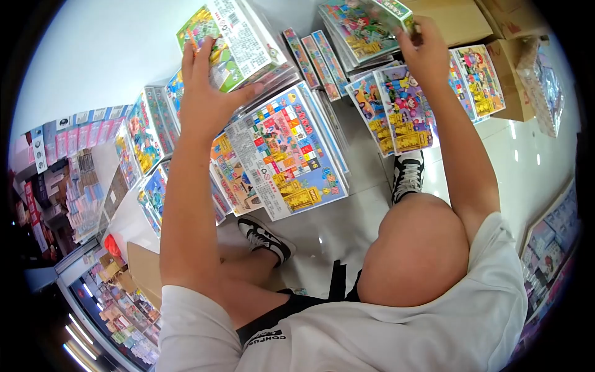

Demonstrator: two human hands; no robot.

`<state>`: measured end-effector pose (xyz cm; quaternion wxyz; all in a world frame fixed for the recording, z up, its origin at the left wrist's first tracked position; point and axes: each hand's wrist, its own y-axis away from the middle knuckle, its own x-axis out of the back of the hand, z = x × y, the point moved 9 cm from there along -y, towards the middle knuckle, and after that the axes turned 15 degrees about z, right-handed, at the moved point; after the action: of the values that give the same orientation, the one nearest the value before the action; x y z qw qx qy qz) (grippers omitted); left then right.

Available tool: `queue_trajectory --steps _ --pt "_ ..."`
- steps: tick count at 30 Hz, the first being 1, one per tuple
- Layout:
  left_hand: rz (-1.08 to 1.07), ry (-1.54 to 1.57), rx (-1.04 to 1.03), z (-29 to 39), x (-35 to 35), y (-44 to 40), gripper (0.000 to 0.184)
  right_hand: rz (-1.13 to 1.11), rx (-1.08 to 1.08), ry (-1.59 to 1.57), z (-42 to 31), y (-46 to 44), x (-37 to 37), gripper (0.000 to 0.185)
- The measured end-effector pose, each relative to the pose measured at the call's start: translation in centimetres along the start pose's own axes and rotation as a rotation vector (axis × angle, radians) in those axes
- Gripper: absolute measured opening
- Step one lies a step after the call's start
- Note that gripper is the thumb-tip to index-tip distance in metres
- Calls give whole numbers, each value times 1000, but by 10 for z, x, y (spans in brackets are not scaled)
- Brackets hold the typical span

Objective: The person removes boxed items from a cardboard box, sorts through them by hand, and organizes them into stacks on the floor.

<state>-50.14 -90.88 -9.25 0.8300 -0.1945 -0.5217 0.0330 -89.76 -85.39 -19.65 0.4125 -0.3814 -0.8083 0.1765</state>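
Note:
My left hand rests with fingers spread on a green and white board game box on top of a stack. The thumb stretches along the box's near edge. My right hand pinches the near end of a thin green-edged board game box. That box is tilted over a stack of colourful board game boxes. Leaning between my arms is a large flat board game box with a printed track of squares. Below my right hand, another game box stands tilted on the floor.
Narrow game boxes stand on edge between the two stacks. Cardboard cartons are at the back right, beside a plastic-wrapped package. More game boxes line the left. My shoes are on the glossy tiled floor.

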Motion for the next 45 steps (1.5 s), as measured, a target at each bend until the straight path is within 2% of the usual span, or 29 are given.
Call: queue_trajectory --steps 3,5,8,9,11,13,16,17,19,22,23,24,26,29,33,37,40,41,45 --pt "-22 133 57 -9 1 2 119 165 149 -161 -57 -14 44 25" --pt "-57 345 164 -16 0 8 117 174 273 -225 -97 -19 66 29" --pt "-6 204 95 -18 16 16 113 257 563 -430 -178 -24 94 35" --pt "-16 234 211 -31 16 21 117 295 677 -517 -208 -23 99 37" --pt "-24 510 340 -40 17 31 113 273 873 -541 -255 -17 84 43" --pt "-44 864 528 -49 15 41 104 121 921 -479 -289 2 56 48" --pt "-92 1507 888 -59 16 48 88 -1 972 -260 -320 39 -2 31" --pt "-62 1449 910 -59 18 48 76 -68 941 -263 -318 44 -11 33" --pt "-51 1187 863 -65 12 38 66 -203 883 -272 -317 50 -24 39" --pt "-56 906 815 -70 8 32 53 -1 621 -367 -288 21 -8 46" --pt "-59 835 801 -70 7 29 50 -30 511 -351 -262 12 -24 59" --pt "-60 766 785 -71 8 27 47 -123 262 -472 -227 10 -52 64" --pt "-63 863 813 -71 7 21 48 -302 -242 -684 -167 21 -105 74" --pt "10 918 914 -75 5 18 48 -808 -947 -880 -172 66 -118 87" --pt "1 1021 1107 -74 -10 25 45 -1156 -933 -967 -190 84 -134 92" --pt "-39 1147 1102 -70 -20 26 47 -1152 -994 -1016 -207 85 -141 85" --pt "-53 1214 1108 -61 -17 29 49 -1123 -875 -1053 -211 83 -146 82" --pt "-17 1179 1139 -59 -14 34 52 -1180 -800 -1014 -205 86 -152 92" --pt "-48 1133 1160 -62 -18 39 54 -1198 -817 -995 -207 91 -148 98"
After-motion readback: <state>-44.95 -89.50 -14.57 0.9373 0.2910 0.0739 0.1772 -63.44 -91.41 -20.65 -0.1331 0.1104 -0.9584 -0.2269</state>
